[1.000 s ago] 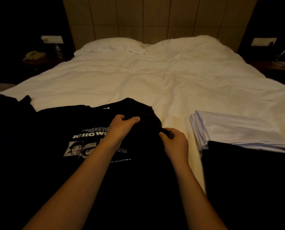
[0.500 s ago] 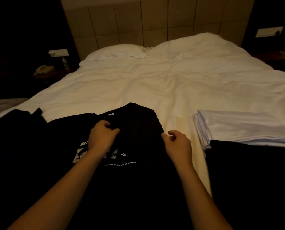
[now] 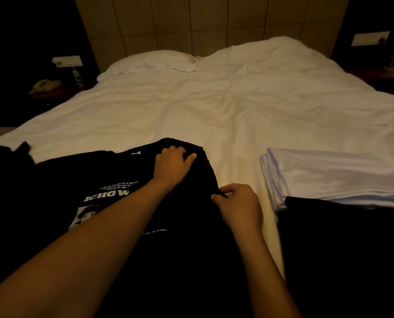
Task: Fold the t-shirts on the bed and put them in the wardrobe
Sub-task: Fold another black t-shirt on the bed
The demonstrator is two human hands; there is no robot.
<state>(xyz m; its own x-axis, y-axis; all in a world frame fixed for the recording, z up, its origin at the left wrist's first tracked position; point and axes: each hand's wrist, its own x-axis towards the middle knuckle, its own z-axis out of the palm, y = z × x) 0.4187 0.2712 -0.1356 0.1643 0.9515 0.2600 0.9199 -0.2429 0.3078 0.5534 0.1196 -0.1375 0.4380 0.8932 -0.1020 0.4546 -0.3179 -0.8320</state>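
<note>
A black t-shirt [image 3: 81, 177] with a white print lies spread on the near part of the white bed [image 3: 214, 111]. Its right sleeve is folded inward over the chest. My left hand [image 3: 172, 164] rests on the top of that folded part, fingers pressing the cloth. My right hand [image 3: 239, 203] pinches the shirt's right edge between thumb and fingers. To the right lies a folded white t-shirt [image 3: 334, 175], with a folded black garment [image 3: 343, 249] overlapping its near edge.
Another dark garment [image 3: 5, 154] lies at the bed's left edge. A pillow [image 3: 150, 61] sits at the head of the bed by the padded headboard [image 3: 191, 21]. A bedside table with a telephone [image 3: 43, 84] stands at the left; a second bedside table is at the right.
My left hand has moved up and right onto the top of the folded sleeve. My right hand has closed on the shirt's right edge. The print's lettering shows again.
</note>
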